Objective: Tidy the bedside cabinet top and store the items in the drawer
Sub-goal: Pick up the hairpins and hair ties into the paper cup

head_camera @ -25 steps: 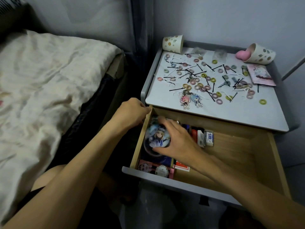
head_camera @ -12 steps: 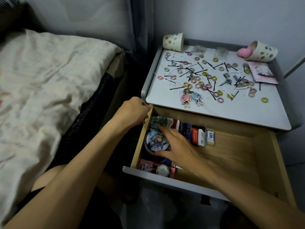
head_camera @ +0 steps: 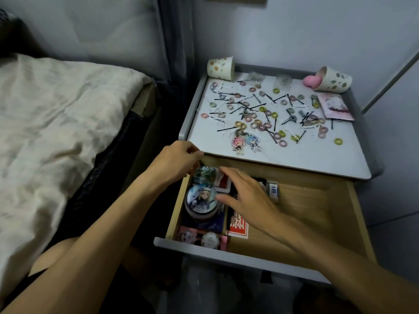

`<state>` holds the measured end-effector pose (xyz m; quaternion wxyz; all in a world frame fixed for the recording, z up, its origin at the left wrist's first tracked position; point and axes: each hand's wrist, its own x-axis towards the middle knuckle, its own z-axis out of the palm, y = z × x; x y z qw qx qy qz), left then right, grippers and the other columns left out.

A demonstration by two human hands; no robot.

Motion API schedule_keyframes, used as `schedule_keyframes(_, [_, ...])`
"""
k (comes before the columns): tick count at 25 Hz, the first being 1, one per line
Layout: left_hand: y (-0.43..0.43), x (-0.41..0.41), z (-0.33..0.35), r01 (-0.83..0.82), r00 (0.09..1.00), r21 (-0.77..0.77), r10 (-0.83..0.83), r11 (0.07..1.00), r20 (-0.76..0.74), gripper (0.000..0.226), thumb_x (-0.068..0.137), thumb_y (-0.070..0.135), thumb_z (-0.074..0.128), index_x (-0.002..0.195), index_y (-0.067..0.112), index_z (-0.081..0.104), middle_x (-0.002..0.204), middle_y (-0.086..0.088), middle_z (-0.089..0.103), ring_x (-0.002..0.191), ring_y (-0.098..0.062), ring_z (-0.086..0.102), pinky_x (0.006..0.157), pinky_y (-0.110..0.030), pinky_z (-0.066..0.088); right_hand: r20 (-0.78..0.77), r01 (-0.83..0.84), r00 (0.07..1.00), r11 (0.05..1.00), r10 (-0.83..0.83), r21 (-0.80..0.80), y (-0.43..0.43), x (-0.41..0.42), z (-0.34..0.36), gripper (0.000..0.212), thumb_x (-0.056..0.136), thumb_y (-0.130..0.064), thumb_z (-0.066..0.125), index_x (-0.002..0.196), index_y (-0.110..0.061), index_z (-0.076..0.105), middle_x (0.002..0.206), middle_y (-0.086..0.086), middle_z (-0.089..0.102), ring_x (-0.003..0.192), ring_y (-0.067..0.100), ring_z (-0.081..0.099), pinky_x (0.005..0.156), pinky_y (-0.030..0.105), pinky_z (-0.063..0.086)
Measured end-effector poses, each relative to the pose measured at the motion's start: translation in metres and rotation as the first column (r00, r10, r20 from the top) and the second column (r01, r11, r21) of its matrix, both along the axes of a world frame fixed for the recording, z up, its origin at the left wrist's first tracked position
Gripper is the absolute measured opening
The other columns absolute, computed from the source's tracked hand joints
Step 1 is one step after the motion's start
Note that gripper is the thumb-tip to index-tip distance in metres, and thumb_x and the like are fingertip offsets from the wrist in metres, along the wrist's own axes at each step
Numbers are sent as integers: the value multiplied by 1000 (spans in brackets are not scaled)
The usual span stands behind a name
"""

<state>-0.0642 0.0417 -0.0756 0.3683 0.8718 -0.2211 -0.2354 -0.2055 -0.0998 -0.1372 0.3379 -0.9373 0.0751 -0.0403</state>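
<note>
Right hand (head_camera: 247, 200) splayed loose over open drawer (head_camera: 306, 207), fingertips by round badge (head_camera: 200, 198), gripping nothing; left hand (head_camera: 174, 162) curled at drawer's back-left corner, hold unclear; hair ties (head_camera: 282, 143), bobby pins (head_camera: 226, 128), keychains (head_camera: 238, 141) scattered on cabinet top (head_camera: 306, 155).

Your arms are bare all the way to the frame edges. The left forearm (head_camera: 95, 243) enters from the lower left and the right forearm (head_camera: 335, 261) from the lower right, both slim. Your left hand (head_camera: 179, 159), at mid-frame, shows its knuckles and back. Your right hand (head_camera: 247, 198) is blurred, with long fingers. Under the left forearm, at the lower left, a bare thigh (head_camera: 56, 252) shows, bordered by a black garment (head_camera: 34, 278) whose kind cannot be told.
</note>
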Motion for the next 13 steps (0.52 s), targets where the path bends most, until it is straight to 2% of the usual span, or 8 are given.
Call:
schedule_keyframes(3, [-12,-3,9,37,999,-38,-38,999,-34,22,98,32,54,106,15,66,89,0,73,77,-15,70,73,-32,58,92,137,987,991,-135,-9,-29,-2,25,51,93,-31,62,140,-20,45,136,-3,51,123,9,46,103,28,40])
schedule_keyframes(6, [-39,-7,29,100,993,-65,-103,993,-49,21,99,31,53,108,16,64,93,-1,73,80,-16,71,79,-36,59,153,279,952,958,-266,-64,-78,-3,48,37,93,-22,61,130,-18,55,125,0,58,111,13,55,95,35,48])
schedule_keyframes(10, [-93,-2,49,176,984,-98,-178,980,-14,21,99,29,53,110,15,64,96,-2,73,84,-19,71,80,-38,58,73,408,911,860,-406,-307,-171,7,67,38,93,-26,57,129,-17,57,132,7,58,116,27,56,95,40,48])
schedule_keyframes(13, [-148,10,51,228,974,-86,-227,970,24,18,97,27,56,107,16,66,97,-2,72,86,-18,70,83,-41,56,-26,498,840,790,-541,-359,-243,22,77,41,93,-31,54,130,-14,57,134,11,57,118,33,55,88,36,45])
